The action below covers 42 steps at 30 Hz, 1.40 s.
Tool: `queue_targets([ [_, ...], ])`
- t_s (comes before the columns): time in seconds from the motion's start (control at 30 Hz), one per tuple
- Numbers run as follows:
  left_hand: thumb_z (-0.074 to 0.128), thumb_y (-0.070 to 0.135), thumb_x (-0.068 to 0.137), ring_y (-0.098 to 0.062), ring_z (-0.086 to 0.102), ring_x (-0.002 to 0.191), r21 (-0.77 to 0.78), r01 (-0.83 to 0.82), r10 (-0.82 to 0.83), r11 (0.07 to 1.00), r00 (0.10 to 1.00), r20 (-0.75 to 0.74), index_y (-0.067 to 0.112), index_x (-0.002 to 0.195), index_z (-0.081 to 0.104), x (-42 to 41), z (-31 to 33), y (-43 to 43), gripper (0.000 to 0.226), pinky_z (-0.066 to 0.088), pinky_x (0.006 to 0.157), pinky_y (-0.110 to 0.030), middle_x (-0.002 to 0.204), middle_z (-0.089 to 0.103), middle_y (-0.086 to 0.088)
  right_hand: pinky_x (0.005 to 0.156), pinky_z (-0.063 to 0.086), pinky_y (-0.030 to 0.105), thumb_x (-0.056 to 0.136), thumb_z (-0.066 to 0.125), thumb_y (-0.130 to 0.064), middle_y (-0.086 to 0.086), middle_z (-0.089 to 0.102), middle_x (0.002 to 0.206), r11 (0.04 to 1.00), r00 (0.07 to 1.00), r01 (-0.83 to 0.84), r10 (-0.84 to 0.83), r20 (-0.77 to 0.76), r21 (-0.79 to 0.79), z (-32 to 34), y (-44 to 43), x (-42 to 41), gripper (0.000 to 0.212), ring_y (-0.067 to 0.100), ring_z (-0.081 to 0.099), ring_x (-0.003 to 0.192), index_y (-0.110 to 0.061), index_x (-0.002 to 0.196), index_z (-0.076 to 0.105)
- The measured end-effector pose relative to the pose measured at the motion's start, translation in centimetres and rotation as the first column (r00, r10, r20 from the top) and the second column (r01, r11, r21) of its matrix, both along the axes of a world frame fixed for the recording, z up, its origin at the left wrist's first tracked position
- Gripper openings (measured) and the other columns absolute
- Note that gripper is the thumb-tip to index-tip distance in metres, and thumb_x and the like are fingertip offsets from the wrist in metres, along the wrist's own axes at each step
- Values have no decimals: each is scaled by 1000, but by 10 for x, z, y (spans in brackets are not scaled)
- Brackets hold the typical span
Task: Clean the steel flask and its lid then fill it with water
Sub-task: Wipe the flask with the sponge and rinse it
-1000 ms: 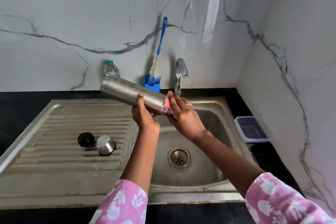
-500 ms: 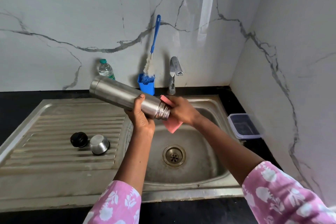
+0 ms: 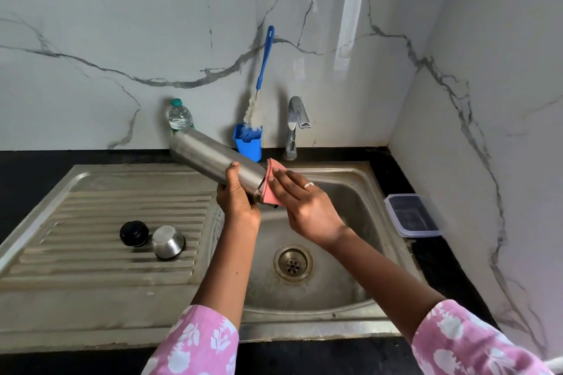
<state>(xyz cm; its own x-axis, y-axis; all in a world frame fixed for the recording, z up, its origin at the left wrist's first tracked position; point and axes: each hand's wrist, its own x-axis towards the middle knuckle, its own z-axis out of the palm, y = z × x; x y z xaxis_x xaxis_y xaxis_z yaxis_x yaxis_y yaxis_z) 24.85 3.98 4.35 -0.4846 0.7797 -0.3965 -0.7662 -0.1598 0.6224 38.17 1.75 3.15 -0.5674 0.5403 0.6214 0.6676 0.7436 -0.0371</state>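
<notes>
Left hand (image 3: 236, 196): fingers and thumb are wrapped round one smooth, brushed cylindrical steel flask (image 3: 210, 155), gripping its body near the mouth end. Right hand (image 3: 304, 207): fingers are straight, one ringed, pressing one soft pink cloth (image 3: 270, 195) against the flask's mouth end.

The flask is held tilted above the left edge of the stainless steel sink basin (image 3: 350, 201), mouth lower and to the right, base raised to the left.

Left of the basin, on the ribbed steel drainboard (image 3: 91, 222), two lid parts lie just beside each other: one round black stopper (image 3: 134, 233) and one domed steel cap (image 3: 168, 242).

Behind the basin:
- one chrome tap (image 3: 297, 119)
- one blue plastic holder (image 3: 248, 148) containing one blue-handled bristle brush (image 3: 264, 64)
- one clear plastic bottle (image 3: 179, 116)

Right of the basin: one translucent rectangular plastic box (image 3: 411, 216).
</notes>
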Motion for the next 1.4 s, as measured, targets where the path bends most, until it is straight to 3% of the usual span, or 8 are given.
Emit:
queue_targets([
  [0.17,64,21,82,-24,65,84,19,113,-114,993,987,116,10,104,60,-1,2,-2,25,55,72,-35,103,64,-13,86,54,46,77,46,9,20,59,126,999,998,10,-8,-55,36,-6,13,3,49,39,58,113,2,125,58],
  [0.37,84,26,57,-33,66,102,42,99,-103,994,989,110,4,119,59,1,8,-1,70,53,87,-51,115,66,-18,81,55,36,78,46,3,16,62,124,954,969,34,-105,-223,-298,2,16,-4,53,32,63,102,-4,130,55],
  [0.5,75,9,70,-24,66,88,43,-11,9,999,999,38,12,116,55,4,8,-1,50,57,59,-30,104,66,-8,67,45,11,82,47,6,5,69,93,609,878,-56,-347,-329,-791,21,26,-5,42,15,60,83,-12,114,67],
  [0.57,76,12,61,-20,65,84,111,-42,40,993,999,23,16,114,53,8,8,-1,58,57,61,-29,102,64,-5,85,52,28,78,43,10,8,70,95,483,835,-174,-390,-388,-858,26,30,-4,41,23,64,92,-8,105,69],
  [0.63,77,17,49,-22,64,90,175,-49,45,983,999,26,18,109,53,10,9,-2,65,57,75,-36,104,63,-6,86,54,41,75,37,14,14,70,93,370,788,-292,-430,-441,-882,30,28,-3,45,30,65,92,-5,103,67],
  [0.73,78,27,37,-23,64,95,222,-66,50,973,996,76,18,115,51,12,8,-2,83,56,80,-39,109,62,-8,60,55,31,72,27,21,15,65,84,181,722,-433,-517,-459,-883,30,25,1,53,28,63,77,1,110,59],
  [0.93,78,28,41,-21,61,103,285,-16,22,958,1000,-19,25,113,51,13,0,-4,77,51,91,-41,112,62,-2,34,38,23,72,26,19,14,60,64,125,736,-335,-584,-342,-934,20,29,7,45,22,53,53,-3,84,64],
  [1.4,72,2,57,6,61,93,338,33,111,941,910,-400,24,127,35,22,-13,-12,82,49,87,-17,120,53,2,57,46,30,87,37,9,12,60,62,-114,685,-370,-704,-187,-922,9,23,16,27,21,57,55,3,80,62],
])
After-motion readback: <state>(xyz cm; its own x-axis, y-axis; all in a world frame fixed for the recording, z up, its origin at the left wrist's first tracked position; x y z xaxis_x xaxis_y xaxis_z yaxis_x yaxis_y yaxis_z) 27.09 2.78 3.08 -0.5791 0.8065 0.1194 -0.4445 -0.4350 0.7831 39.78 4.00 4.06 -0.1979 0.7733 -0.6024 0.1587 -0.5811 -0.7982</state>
